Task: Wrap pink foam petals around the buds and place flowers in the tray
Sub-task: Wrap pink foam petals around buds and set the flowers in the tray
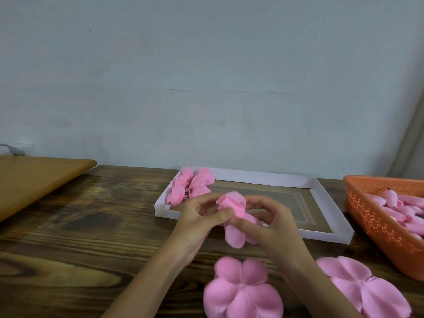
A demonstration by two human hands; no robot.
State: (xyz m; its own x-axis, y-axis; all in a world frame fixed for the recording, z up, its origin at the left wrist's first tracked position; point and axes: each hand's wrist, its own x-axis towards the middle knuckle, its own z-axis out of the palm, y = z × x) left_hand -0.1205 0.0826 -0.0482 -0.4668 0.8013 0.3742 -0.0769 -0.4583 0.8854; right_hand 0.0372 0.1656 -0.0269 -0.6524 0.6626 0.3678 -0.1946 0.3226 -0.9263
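Flat petal sheets (243, 292) lie nearest in the head view, one just below the wrists and another (364, 288) to the right of the right forearm, both unused on the table (91, 226). Above them, the left hand (202, 214) and right hand (270, 221) meet around a half-wrapped flower (231, 204). Its top is already rolled into a tight head, while loose petals hang down between the palms.

The left hand pinches the flower's base, with its thumb pressed across the front. The right hand curls its fingers round the hanging petals from the other side. Both forearms come up from the bottom edge and converge, with the wrists raised off the table.

Just beyond the hands sits the tray (330, 232). A small cluster of finished flowers (190, 185) fills only its corner beyond the left hand, and most of its floor is bare. Well to the right of the right hand, a basket (376, 223) holds many buds (403, 207).

By my reading, the task is at an early stage: a few flowers are done, one is partly wrapped, and many buds remain. A board (34, 180) lies far to the left of the left hand.
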